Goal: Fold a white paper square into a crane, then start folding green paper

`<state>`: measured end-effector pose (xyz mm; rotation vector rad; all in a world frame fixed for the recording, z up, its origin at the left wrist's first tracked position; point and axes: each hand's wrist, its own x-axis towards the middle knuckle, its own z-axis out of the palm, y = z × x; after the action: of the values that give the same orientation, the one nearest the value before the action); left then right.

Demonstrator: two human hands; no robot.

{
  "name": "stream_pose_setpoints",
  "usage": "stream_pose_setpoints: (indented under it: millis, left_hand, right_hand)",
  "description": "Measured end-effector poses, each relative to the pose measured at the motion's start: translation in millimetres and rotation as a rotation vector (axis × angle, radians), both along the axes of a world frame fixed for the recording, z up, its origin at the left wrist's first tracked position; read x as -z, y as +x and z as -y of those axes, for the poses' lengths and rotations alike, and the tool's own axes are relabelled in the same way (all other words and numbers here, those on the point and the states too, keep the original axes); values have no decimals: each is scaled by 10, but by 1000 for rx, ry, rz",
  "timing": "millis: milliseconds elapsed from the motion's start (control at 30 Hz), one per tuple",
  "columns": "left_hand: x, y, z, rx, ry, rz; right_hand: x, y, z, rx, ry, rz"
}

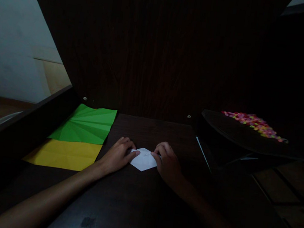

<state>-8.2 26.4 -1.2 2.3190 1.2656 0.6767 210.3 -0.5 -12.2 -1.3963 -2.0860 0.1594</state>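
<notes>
A small folded sheet of white paper (pixel 143 160) lies on the dark wooden desk, its outline roughly a six-sided diamond. My left hand (pixel 121 153) grips its left edge, thumb on top and fingers curled behind. On the opposite side my right hand (pixel 168 163) pinches the right edge, with the thumb over the paper and the fingers bent. The undersides of both fingertips are hidden. Left of my left hand lie a creased green sheet of paper (pixel 89 125) and a yellow sheet of paper (pixel 65 154), the green one partly overlapping the yellow.
The dark desk top (pixel 117 206) has a raised side board (pixel 22 123) on the left and a tall back panel (pixel 159 55). To the right, a dark rounded surface (pixel 230 133) bears a pile of small colourful pieces (pixel 257 125). The room is dim.
</notes>
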Motion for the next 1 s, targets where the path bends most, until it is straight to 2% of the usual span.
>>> stream_pose_setpoints:
  millis: [233,400,500,733,1000]
  left_hand:
    - [-53,-4,21,-26,2,50]
    - [-91,-4,33,-51,5,132]
    - [-77,-20,22,-44,100,175]
    - [-78,-40,33,72,353,240]
    - [-67,-96,29,242,653,151]
  right_hand:
    - [-23,-6,16,-3,-6,-23]
    - [-46,19,17,-64,59,-116]
    - [-49,29,21,-94,142,-174]
    - [-104,42,25,-146,267,-238]
    - [-91,125,38,-299,503,-55]
